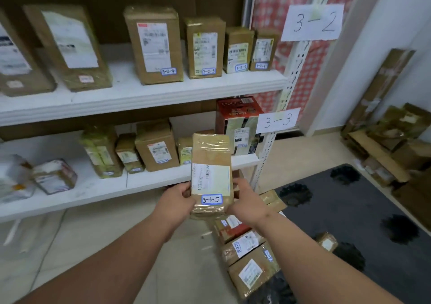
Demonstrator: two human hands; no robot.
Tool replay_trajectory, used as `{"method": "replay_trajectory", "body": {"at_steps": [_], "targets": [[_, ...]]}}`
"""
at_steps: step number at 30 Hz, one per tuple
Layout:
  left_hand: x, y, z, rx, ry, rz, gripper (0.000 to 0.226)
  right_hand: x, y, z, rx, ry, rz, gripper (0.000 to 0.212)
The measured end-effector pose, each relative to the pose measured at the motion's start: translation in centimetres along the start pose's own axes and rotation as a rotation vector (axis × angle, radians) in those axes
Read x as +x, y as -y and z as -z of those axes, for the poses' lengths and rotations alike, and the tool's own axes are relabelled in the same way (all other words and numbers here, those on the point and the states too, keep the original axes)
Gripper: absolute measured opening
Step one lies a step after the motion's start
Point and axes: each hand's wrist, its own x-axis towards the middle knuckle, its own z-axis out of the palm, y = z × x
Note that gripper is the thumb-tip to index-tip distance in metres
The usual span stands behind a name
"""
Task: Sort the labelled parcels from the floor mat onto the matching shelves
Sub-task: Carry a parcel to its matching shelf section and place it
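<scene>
Hands first. Left hand (pixel 179 197) grips the lower left edge of an upright parcel (pixel 211 170), thumb on the front face, fingers curled behind. Right hand (pixel 247 198) holds the lower right edge the same way, fingers wrapped round the back and out of sight. The parcel stands between the two hands, raised in front of the shelving, long side vertical, wrapped in clear tape, with a white shipping slip on its face and a blue-bordered tag (pixel 211 199) reading 3-1-5 near its bottom edge.

Below the right forearm, several more parcels (pixel 247 250) lie flat at the left edge of the dark mat (pixel 349 210), some overlapping; one small parcel (pixel 327 242) lies apart, further onto the mat.

Beyond the held parcel, the lower shelf (pixel 140 180) carries a row of upright parcels toward its right end, a red box (pixel 238 124) at the right corner, and taped bundles near the left end. A paper sign (pixel 277 120) on the right post reads 3-3.

The upper shelf (pixel 163 86) carries upright parcels along its length; the four at the right end bear tags reading 3-2-4, 3-2-3, 3-2-2 and 3-2-1, left to right. A larger sign (pixel 312 22) on the post reads 3-2.

Flattened cardboard (pixel 384 140) is heaped against the far right wall.
</scene>
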Motion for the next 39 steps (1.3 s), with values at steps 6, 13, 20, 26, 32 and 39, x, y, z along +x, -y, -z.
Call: {"method": "replay_trajectory", "body": {"at_steps": [6, 13, 20, 26, 32, 39], "targets": [[-2.6, -1.6, 2.9, 0.034, -0.119, -0.05, 0.036, -1.4, 3.1, -0.2, -0.015, 0.009, 0.102, 0.069], [-4.6, -6.0, 2.1, 0.042, -0.174, -0.132, 0.042, -3.6, 5.1, 4.6, -0.099, 0.014, 0.191, 0.083], [-6.1, -11.0, -1.7, 0.124, -0.192, -0.239, 0.037, -6.1, 4.7, 10.4, -0.064, -0.083, 0.248, 0.076], [-7.9, -13.2, -2.4, 0.121, -0.215, -0.286, 0.045, -8.2, 5.5, 12.7, -0.048, -0.12, 0.309, 0.072], [-10.3, -12.5, 0.1, 0.081, -0.277, -0.296, 0.047, -9.9, 7.7, 11.4, -0.1, -0.057, 0.383, 0.071], [-12.5, -9.8, 6.4, 0.001, -0.342, -0.305, 0.054, -10.5, 12.7, 6.1, -0.139, -0.012, 0.454, 0.07]]}}
